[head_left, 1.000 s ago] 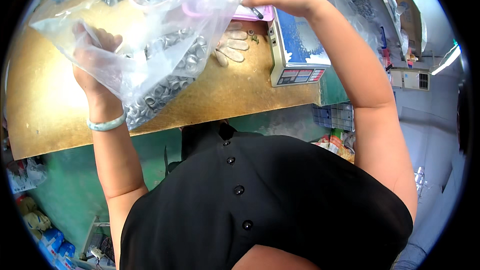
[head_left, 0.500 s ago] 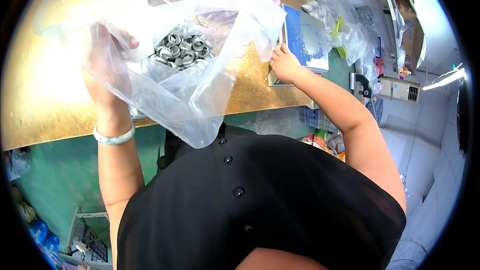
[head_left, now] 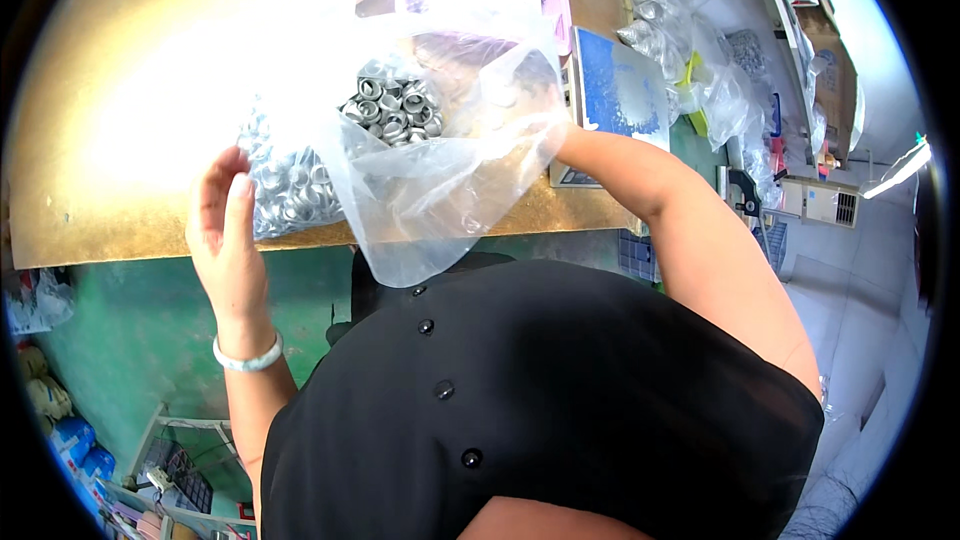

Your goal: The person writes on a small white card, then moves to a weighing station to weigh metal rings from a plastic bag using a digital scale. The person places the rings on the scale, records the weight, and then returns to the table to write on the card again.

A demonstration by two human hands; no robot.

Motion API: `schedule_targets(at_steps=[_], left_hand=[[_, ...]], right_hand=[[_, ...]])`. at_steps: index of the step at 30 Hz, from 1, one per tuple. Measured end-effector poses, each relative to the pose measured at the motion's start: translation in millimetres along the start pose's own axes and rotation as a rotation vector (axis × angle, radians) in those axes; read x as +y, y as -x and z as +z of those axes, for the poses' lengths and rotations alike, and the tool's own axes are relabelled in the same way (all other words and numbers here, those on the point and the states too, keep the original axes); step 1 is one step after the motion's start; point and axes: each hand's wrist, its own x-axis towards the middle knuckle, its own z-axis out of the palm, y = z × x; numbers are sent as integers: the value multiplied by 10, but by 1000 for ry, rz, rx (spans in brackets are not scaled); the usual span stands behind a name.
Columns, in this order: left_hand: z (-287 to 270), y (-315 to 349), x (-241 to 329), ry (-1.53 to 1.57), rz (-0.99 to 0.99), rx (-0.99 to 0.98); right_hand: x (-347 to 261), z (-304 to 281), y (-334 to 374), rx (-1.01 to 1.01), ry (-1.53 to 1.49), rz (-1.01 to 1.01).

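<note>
My left hand [head_left: 228,240] is raised at the table's front edge, fingers and thumb apart, with nothing in it. Just beyond its fingertips lies a filled clear plastic bag [head_left: 298,190] of shiny silvery ring-like parts. To the right, a large open clear plastic bag [head_left: 420,210] droops over the front edge. Grey metal rings [head_left: 395,110] show in a heap inside or through it. My right hand [head_left: 552,135] is at the right side of this bag, beside a blue-topped metal box. Plastic film veils its fingers, so their grip is hidden.
A pink plastic basket [head_left: 560,0] stands behind the open bag. The blue-topped box [head_left: 618,80] sits at the table's right end. Several plastic bags of parts [head_left: 660,30] are piled beyond it. A wooden table [head_left: 90,210] spreads leftward under strong glare.
My left hand has let go of the open bag and come back toward me. The filled bag behind it now shows. My right hand has shifted left, behind the bag's film.
</note>
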Motion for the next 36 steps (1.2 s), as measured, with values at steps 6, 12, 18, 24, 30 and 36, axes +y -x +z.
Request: schedule_targets(at_steps=[6,12,18,24,30,36], left_hand=[[-248,427,-117,-29,-137,85],[-207,776,-67,-77,-208,95],[-142,1021,127,-156,-178,93],[-9,1172,273,-186,-144,98],[381,777,887,-576,441,22],[1244,72,1232,-940,619,-549]], right_hand=[[-119,211,-79,-52,29,107],[-129,131,-152,-101,-36,75],[-214,274,-334,-15,-122,166],[-91,275,43,206,-391,197],[-454,201,239,721,-837,258],[-1075,124,595,1093,-1424,38]])
